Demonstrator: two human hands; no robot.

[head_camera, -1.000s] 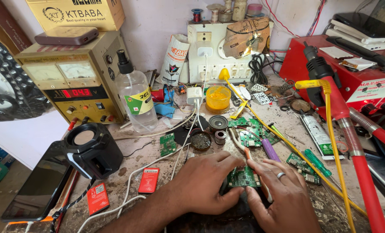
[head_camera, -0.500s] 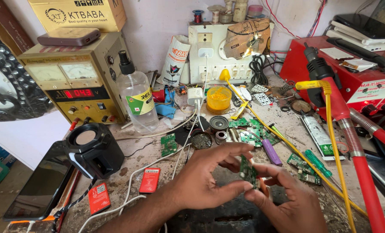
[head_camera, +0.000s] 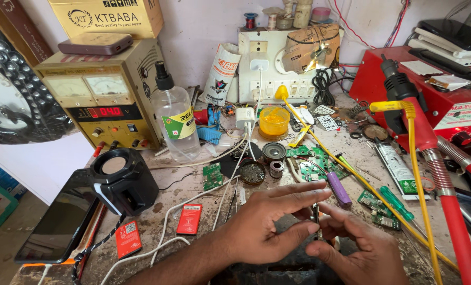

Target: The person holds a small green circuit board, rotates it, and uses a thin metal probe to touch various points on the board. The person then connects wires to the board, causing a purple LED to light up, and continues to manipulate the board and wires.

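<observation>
My right hand (head_camera: 359,248) pinches a small green circuit board (head_camera: 316,217), held upright and seen edge-on, low over the cluttered bench. My left hand (head_camera: 264,229) hovers just left of it with fingers stretched flat and apart. Its thumb tip lies beside the board's lower edge, and I cannot tell if it touches. The index finger reaches over the board's top. A dark work mat (head_camera: 293,266) lies under both hands.
Loose green boards (head_camera: 312,161) and a purple cell (head_camera: 339,188) lie just beyond the hands, under a slanting yellow rod (head_camera: 351,171). Further back stand a yellow tub (head_camera: 273,121), clear bottle (head_camera: 176,124) and bench power supply (head_camera: 98,100). A black speaker (head_camera: 122,179) and phone (head_camera: 61,221) sit left, a red station (head_camera: 446,100) right.
The board lay flat under both hands a second ago. It has since been lifted and turned on edge; my left hand has opened its fingers while my right keeps hold.
</observation>
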